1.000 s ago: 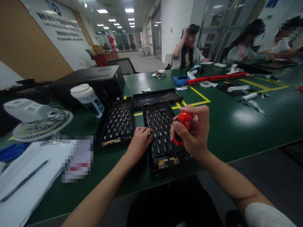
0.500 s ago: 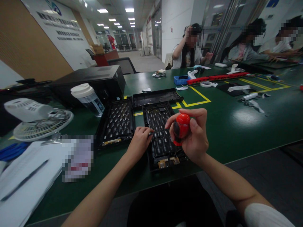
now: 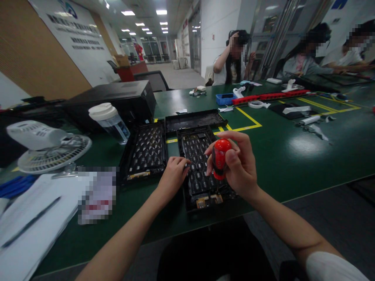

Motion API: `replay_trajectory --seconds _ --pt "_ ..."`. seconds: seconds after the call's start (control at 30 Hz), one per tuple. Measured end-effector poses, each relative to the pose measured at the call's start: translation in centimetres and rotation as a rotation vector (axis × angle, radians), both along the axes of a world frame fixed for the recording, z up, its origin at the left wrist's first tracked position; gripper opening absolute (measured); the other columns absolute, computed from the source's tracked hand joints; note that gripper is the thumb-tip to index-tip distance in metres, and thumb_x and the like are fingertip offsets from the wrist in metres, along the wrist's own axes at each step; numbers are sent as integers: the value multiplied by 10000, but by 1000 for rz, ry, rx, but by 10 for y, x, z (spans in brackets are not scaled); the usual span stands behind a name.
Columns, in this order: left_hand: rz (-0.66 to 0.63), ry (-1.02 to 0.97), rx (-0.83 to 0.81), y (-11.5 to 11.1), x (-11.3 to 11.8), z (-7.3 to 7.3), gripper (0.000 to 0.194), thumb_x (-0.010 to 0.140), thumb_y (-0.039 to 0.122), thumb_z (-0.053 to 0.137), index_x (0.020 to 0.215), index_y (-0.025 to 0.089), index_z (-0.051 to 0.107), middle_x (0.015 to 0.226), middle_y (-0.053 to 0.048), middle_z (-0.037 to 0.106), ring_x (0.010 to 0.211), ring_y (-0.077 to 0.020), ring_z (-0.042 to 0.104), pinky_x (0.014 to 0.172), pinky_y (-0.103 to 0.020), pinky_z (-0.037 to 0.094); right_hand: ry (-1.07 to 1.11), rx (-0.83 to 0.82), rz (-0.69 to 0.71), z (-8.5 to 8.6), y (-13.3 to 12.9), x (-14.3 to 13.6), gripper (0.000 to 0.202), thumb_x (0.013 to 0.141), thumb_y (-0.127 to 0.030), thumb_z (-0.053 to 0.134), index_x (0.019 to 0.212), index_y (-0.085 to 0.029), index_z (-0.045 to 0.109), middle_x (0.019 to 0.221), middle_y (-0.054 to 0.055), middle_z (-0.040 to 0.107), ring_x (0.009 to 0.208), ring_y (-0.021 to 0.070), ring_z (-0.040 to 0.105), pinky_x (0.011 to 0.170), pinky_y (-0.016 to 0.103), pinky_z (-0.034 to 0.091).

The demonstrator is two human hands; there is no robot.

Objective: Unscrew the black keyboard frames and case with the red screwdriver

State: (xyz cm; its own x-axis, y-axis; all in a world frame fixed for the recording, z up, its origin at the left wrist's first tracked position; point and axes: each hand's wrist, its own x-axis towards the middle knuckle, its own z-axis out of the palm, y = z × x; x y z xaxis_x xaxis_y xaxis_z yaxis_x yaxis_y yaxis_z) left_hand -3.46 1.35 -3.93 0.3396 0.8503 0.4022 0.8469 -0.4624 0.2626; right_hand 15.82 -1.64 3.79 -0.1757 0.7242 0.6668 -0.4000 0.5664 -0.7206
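Note:
My right hand [image 3: 238,166] is wrapped round the red and black handle of a screwdriver [image 3: 220,156], whose thin shaft points down at the near end of a black open case [image 3: 202,179]. A yellowish circuit part [image 3: 209,201] lies in that near end. My left hand [image 3: 175,171] rests at the left edge of the same case, fingers curled together; a small shiny bit shows at the fingertips, too small to name. Left of it lies a second open case [image 3: 148,150] with a similar dark patterned inside. A long black cover [image 3: 193,121] lies behind both.
To the left are a lidded bottle [image 3: 109,123], a white fan [image 3: 52,146], papers [image 3: 43,214] with a pen, and a big black box [image 3: 114,101]. Farther right lie a red strip [image 3: 272,95], a blue tray [image 3: 225,99] and white scraps. People sit across the table.
My right hand has tilted the screwdriver more upright and shifted slightly left, so the shaft now shows below the handle. My left hand has hardly moved.

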Motion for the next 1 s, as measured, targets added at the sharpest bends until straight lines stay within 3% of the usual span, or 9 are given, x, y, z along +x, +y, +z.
replay_trajectory --seconds 0.1,0.3,0.5,0.67,0.8,0.9,1.0 --pt "-2 -3 -3 -1 0 1 148 882 145 564 1000 162 652 1024 -77 657 1008 -246 513 944 -395 451 -37 -10 -8 0 0 2 301 943 -350 493 1234 -285 537 933 19 616 582 117 640 523 302 550" --pt "-7 -5 -25 -1 0 2 146 878 133 564 992 158 653 1033 -80 655 1013 -249 512 939 -395 457 -48 17 -59 1 3 4 235 904 -338 569 1130 -274 577 915 2 600 631 119 653 587 300 541" --pt "1 -1 -5 0 0 0 158 879 149 559 1007 174 648 1037 -75 654 1012 -251 518 945 -409 462 -32 71 -193 3 7 6 259 830 -309 672 1058 -256 562 902 -5 579 692 117 638 633 308 559" --pt "2 6 15 0 1 -1 155 876 150 556 997 181 648 1012 -75 657 999 -253 532 934 -417 468 -10 84 -76 8 7 8 261 848 -207 644 1041 -273 480 1022 -5 595 636 97 671 502 261 584" --pt "-1 5 12 0 1 -1 155 875 149 564 1002 176 648 1019 -78 659 999 -248 532 937 -414 467 -13 81 -87 12 4 6 314 833 -135 654 1029 -280 456 838 -51 616 444 52 574 355 172 451" --pt "-2 5 5 1 0 -2 152 873 148 570 1001 172 649 1025 -80 661 1000 -246 531 941 -411 465 11 53 -114 11 3 4 307 828 -199 677 1024 -282 455 768 -71 570 402 39 510 328 161 382" --pt "-5 5 1 1 -1 -2 154 873 155 572 1006 174 646 1029 -76 659 1008 -248 528 946 -412 464 70 25 -25 8 2 1 163 926 -369 522 1039 -279 447 779 -49 574 420 55 519 322 169 359"
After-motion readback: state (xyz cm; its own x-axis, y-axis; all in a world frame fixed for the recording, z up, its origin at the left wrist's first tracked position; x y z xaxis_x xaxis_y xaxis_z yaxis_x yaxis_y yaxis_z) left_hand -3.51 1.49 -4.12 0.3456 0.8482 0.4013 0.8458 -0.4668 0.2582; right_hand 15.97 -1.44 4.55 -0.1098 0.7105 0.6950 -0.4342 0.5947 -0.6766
